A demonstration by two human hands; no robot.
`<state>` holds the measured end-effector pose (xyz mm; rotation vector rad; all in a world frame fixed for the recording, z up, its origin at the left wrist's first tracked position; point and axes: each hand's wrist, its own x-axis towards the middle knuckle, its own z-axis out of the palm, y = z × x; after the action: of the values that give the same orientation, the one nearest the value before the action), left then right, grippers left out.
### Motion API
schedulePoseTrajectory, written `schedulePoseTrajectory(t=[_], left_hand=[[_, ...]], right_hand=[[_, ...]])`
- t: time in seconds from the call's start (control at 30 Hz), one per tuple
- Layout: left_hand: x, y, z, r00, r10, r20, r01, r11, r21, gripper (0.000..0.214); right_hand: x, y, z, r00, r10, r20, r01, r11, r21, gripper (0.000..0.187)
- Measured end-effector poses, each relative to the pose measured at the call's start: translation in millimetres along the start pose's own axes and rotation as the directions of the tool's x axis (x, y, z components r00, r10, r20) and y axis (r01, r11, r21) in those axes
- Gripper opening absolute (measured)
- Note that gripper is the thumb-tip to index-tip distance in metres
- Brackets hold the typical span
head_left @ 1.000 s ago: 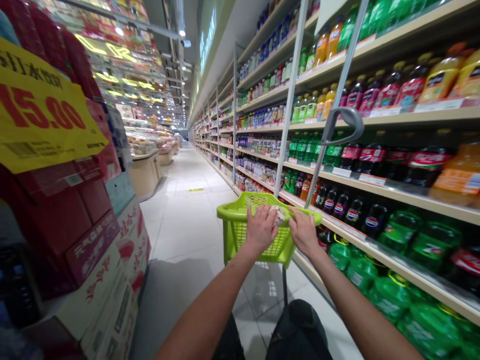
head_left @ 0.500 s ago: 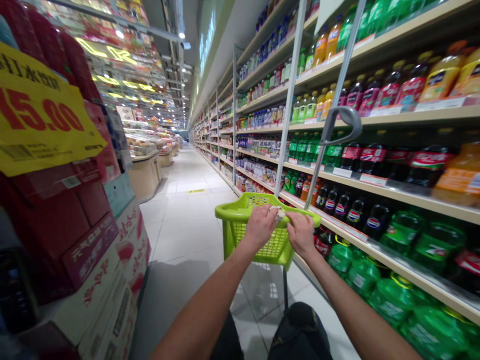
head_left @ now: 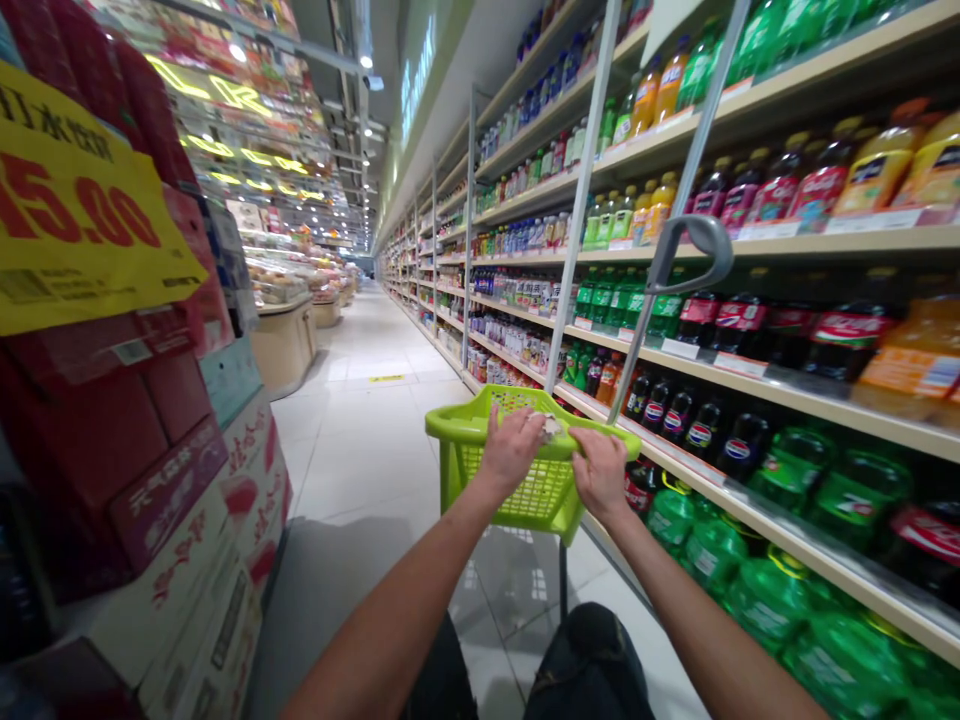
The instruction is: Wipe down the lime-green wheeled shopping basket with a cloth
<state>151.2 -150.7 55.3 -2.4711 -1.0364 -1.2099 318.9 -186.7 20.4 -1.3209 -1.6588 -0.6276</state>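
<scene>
A lime-green plastic shopping cart basket (head_left: 495, 490) with latticed sides stands in front of me. My left hand (head_left: 511, 450) lies over its near rim, fingers bent across it and one digit sticking up. A small whitish crumpled piece (head_left: 551, 428) shows at those fingertips; I cannot tell what it is or whether the hand grips it. Just to the right, my right hand (head_left: 600, 468) is wrapped over the same rim, its thumb side toward the left hand. The far ends of the fingers are hidden behind the rim.
Drink shelves (head_left: 787, 375) run along the right, close to the basket. A metal upright with a grey loop handle (head_left: 694, 250) stands beside it. Stacked cartons (head_left: 172, 590) under a yellow price sign (head_left: 82, 215) line the left. A tiled aisle (head_left: 360, 440) leads ahead past display counters (head_left: 281, 345).
The view has shifted slightly, with the cartons sliding left. One digit of my left hand now sticks up above the rim. Both hands remain at the basket.
</scene>
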Motion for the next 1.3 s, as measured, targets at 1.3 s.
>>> schedulePoseTrajectory(t=[1.3], left_hand=[[-16.2, 24.5, -10.4, 0.998, -0.059, 0.005, 0.059, 0.998, -0.003, 0.025]], right_hand=[[20.5, 16.0, 2.2, 0.993, -0.050, 0.106, 0.045, 0.998, 0.046, 0.035]])
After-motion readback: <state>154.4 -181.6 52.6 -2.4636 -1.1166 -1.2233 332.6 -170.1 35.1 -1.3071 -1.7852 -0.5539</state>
